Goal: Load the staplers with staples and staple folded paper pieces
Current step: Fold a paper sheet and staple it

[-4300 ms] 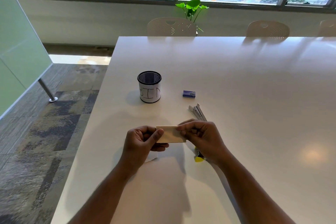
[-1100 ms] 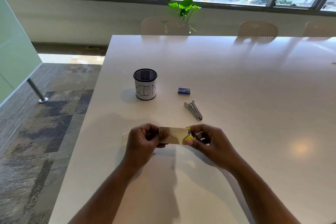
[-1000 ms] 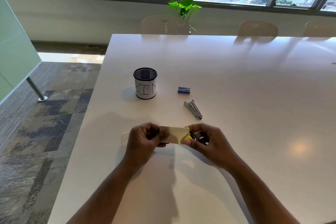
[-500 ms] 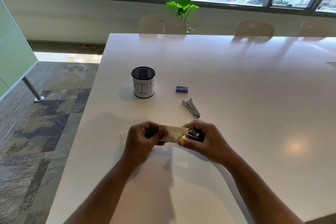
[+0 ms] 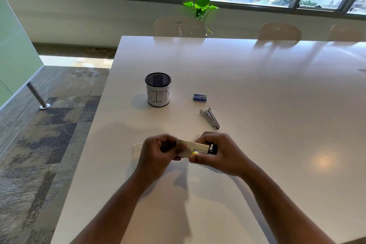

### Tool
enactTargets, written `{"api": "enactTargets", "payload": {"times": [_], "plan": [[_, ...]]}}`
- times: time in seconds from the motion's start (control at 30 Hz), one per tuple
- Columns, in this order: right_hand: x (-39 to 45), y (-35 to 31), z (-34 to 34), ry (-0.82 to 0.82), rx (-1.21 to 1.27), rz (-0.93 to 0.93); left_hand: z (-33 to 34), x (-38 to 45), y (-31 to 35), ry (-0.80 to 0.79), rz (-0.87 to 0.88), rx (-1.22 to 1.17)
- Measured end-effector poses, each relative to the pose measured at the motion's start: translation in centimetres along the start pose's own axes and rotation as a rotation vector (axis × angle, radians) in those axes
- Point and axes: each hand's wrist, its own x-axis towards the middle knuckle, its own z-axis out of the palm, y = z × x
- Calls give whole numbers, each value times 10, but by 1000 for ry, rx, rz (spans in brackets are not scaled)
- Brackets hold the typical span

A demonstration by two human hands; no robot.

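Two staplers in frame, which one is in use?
The yellow-tipped stapler, gripped in the right hand and closed on the folded paper. The silver stapler lies untouched on the table, farther away.

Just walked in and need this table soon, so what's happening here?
A person is stapling at the white table. The left hand pinches a folded white paper piece, while the right hand holds a small black-and-yellow stapler closed over the paper's right end. A second, silver metal stapler lies unused farther back, beside a small blue staple box and a black mesh cup labelled BIN. Another white paper scrap lies by the left hand.
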Motion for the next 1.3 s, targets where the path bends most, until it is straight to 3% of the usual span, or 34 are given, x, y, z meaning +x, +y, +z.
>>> {"api": "enactTargets", "payload": {"times": [0.9,1.3], "plan": [[6,8,16,123,1,-39,4,-2,-1,-17,-54,67],[0,12,3,-6,91,11,3,-2,-2,-6,-50,49]]}}
